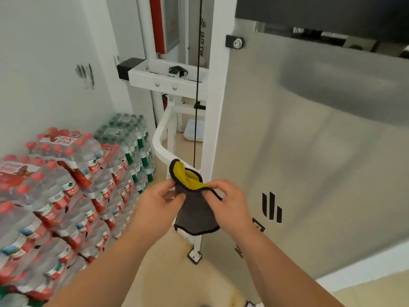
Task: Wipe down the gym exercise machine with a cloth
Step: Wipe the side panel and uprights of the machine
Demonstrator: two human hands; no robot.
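A cloth point(194, 209), grey on one side and yellow on the other with a black hem, hangs between my two hands. My left hand point(158, 202) pinches its left edge and my right hand point(230, 202) pinches its right edge. Both hands are in front of the white gym machine frame point(217, 103), close to its curved white bar point(162, 138). A black cable point(196, 107) runs straight down beside the upright post. The machine's large grey side panel point(309, 140) with black logo marks fills the right of the view.
Shrink-wrapped packs of water bottles point(55, 196) with red and green caps are stacked against the white wall point(44, 63) on the left. The floor point(177, 273) is beige. A black foot plate point(194, 257) anchors the post below my hands.
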